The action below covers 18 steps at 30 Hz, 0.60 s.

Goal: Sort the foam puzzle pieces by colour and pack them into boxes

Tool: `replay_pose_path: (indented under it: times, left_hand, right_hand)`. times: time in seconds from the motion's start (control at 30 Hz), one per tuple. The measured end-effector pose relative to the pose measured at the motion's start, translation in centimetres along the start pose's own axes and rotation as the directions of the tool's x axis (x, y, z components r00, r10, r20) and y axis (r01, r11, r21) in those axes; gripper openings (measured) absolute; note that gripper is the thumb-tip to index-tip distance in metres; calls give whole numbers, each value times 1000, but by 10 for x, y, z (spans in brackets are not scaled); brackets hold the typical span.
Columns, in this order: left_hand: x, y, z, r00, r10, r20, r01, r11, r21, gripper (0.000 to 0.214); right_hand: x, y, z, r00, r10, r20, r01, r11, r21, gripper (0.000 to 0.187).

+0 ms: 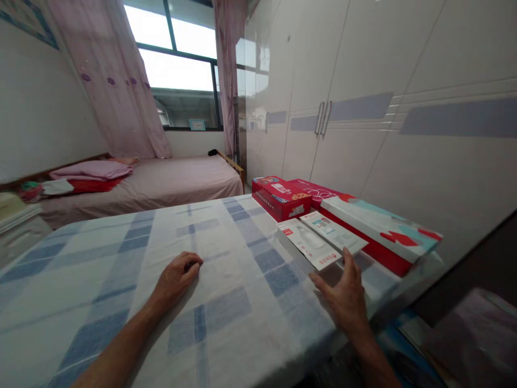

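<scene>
My left hand (pixel 176 275) rests on the blue-and-white checked sheet (pixel 226 323) of the near bed, fingers curled loosely under, holding nothing. My right hand (pixel 343 293) lies flat with fingers stretched out, its fingertips touching the near edge of a flat white box (pixel 307 245). A second white box (pixel 333 230) lies right beside it. Behind them stand a red box (pixel 280 198) and a long flat box with a white, teal and red lid (pixel 379 229).
A white wardrobe (pixel 363 108) with handles runs along the right. A second bed with a pink sheet (pixel 161 180) and folded bedding stands at the back under a window with pink curtains (pixel 117 81). The near bed's right edge drops off by my right forearm.
</scene>
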<state>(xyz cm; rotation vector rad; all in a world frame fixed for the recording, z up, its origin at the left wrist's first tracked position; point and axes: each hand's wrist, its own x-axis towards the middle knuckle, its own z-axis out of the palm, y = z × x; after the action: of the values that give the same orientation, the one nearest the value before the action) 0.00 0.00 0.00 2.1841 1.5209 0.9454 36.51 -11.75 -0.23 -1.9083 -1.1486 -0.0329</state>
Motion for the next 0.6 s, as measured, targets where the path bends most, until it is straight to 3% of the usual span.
replay_pose_path:
  times: [0.17, 0.4, 0.6]
  left_hand:
    - [0, 1, 0, 1000, 13, -11, -13, 1000, -10, 26]
    - [-1, 5, 0, 1000, 13, -19, -14, 1000, -22, 25]
    - [-1, 5, 1, 999, 26, -36, -27, 999, -25, 24]
  right_hand:
    - [3, -4, 4, 1000, 22, -2, -22, 1000, 1, 95]
    - [4, -6, 9, 999, -46, 10, 47, 975, -217, 90]
    - [4, -15, 11, 997, -81, -3, 78, 975, -206, 86]
